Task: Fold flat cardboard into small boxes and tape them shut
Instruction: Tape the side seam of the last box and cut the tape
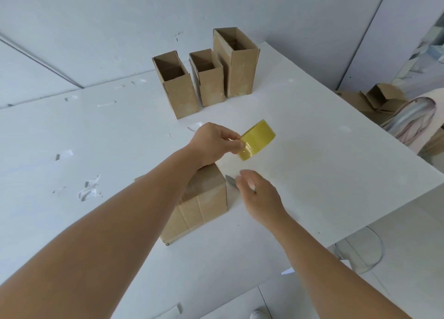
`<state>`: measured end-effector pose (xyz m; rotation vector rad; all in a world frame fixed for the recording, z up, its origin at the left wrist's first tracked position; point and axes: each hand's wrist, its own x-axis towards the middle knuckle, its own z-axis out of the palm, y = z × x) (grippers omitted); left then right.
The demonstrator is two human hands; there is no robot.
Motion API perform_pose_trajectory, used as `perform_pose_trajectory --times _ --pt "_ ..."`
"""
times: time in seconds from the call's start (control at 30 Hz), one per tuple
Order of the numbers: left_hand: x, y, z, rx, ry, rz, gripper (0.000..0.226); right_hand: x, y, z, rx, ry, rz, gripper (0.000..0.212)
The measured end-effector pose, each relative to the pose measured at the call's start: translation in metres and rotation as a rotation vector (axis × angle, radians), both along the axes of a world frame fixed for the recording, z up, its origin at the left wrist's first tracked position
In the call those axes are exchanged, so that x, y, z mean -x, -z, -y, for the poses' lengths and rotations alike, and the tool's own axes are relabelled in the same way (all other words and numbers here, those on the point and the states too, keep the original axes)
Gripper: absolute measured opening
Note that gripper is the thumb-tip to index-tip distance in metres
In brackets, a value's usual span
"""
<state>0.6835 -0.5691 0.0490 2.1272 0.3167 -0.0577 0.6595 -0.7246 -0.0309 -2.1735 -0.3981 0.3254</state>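
1. Clearly the near box (pixel 199 203) lies on its side on the white worktop (pixel 312 155), partly under the left forearm, with clear tape already glinting across its top face and a strip running from it up to the roll.
2. Left hand (pixel 211 143) pinches the yellow tape roll (pixel 257 139) by its rim, thumb and fingers curled round it, holding it in the air above the worktop.
3. Right hand (pixel 259 191) hovers just beside the box, fingers loosely curled over a small grey blade (pixel 231 181); whether it grips the blade I cannot tell.
4. Judging by look, the box is light and hollow, stiff along its creases but easily dented on its faces, so hold it at the corners.
5. Film tape is slick and clingy; keep it taut.
6. Three open boxes (pixel 204 76) stand upright at the far side.
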Motion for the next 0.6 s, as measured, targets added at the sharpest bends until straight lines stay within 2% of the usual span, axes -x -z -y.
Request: perform_pose_trajectory --times 0.13,0.23,0.3,0.43,0.6 --pt "0.001 -0.002 0.002 -0.003 -0.003 -0.001 0.006 0.003 -0.022 -0.03 -0.511 0.202 -0.383 0.039" --pt "0.002 -0.004 0.002 0.032 -0.01 -0.01 0.006 0.004 -0.027 -0.046 -0.718 0.288 -0.578 0.028" --pt "0.003 -0.005 0.003 0.056 -0.011 -0.02 0.006 0.003 -0.027 -0.052 -0.755 0.359 -0.626 0.018" --pt "0.003 -0.002 0.004 0.082 -0.021 -0.003 0.005 0.006 -0.021 -0.059 -0.694 0.439 -0.626 0.017" --pt "0.003 -0.004 -0.001 0.28 -0.152 0.124 0.005 0.007 -0.02 -0.06 -0.663 0.431 -0.606 0.015"
